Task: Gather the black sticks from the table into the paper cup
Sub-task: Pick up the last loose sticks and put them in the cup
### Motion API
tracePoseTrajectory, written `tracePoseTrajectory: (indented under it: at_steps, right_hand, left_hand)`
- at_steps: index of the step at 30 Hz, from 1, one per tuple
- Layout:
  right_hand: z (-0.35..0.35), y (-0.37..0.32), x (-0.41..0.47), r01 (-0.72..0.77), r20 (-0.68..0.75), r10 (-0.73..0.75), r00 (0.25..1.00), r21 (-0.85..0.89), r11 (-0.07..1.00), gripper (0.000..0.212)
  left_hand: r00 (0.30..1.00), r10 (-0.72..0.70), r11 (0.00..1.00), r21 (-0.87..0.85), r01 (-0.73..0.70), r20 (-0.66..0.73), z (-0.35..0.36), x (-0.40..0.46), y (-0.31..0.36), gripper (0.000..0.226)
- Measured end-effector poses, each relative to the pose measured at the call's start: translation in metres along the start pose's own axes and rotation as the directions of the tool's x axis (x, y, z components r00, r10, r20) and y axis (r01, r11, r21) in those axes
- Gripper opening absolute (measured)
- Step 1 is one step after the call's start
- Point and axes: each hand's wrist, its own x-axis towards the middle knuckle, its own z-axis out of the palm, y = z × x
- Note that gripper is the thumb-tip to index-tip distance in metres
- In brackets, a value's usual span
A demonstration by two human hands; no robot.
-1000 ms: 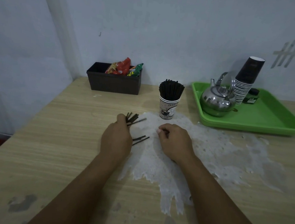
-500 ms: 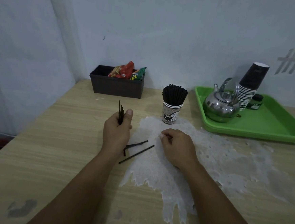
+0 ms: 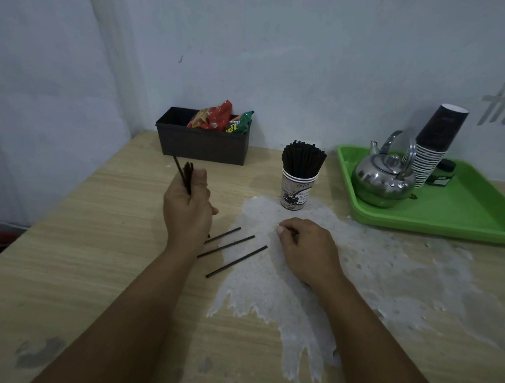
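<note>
My left hand (image 3: 188, 207) is raised a little above the table, closed around a small bundle of black sticks (image 3: 185, 172) that point up and away. Three loose black sticks (image 3: 236, 261) lie side by side on the table between my hands. My right hand (image 3: 307, 250) rests on the table with fingers curled; I see nothing in it. The printed paper cup (image 3: 298, 192) stands upright behind my right hand, packed with black sticks (image 3: 303, 159).
A dark box (image 3: 200, 145) with snack packets stands by the wall. The green tray (image 3: 454, 216) at right carries a metal kettle (image 3: 382, 177), a stack of cups (image 3: 432, 151) and a small jar. A rough white patch covers the table's middle.
My left hand lifted the bundle off the table and turned it upright. The loose sticks it covered now lie in the open. My right hand stayed put.
</note>
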Motion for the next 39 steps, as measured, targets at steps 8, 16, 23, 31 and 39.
tracePoseTrajectory:
  at_steps: [8,16,23,31,39]
  right_hand:
    - [0.0,0.0,0.0,-0.008,-0.004,0.008,1.0,0.008,1.0,0.025]
    - [0.0,-0.001,-0.001,-0.003,0.003,0.003,1.0,0.003,1.0,0.025]
    - [0.001,0.0,0.0,-0.006,0.004,0.006,1.0,0.0,1.0,0.026]
    - [0.001,-0.001,0.0,-0.008,-0.004,0.008,1.0,0.006,1.0,0.027]
    - [0.0,-0.001,-0.001,-0.012,-0.003,0.012,1.0,0.018,1.0,0.025]
  left_hand:
    - [0.987,-0.079,0.983,0.175,0.054,0.14,-0.004,-0.005,-0.008,0.05]
    - [0.978,-0.144,0.988,0.083,0.133,0.154,-0.006,-0.001,-0.009,0.044]
    - [0.928,-0.032,0.819,0.542,-0.188,0.371,-0.018,0.007,0.0,0.027]
    - [0.776,-0.22,0.384,0.784,-0.488,0.591,-0.031,-0.028,-0.007,0.074]
    - [0.785,-0.117,0.383,0.757,-0.529,0.608,-0.026,-0.03,0.0,0.026]
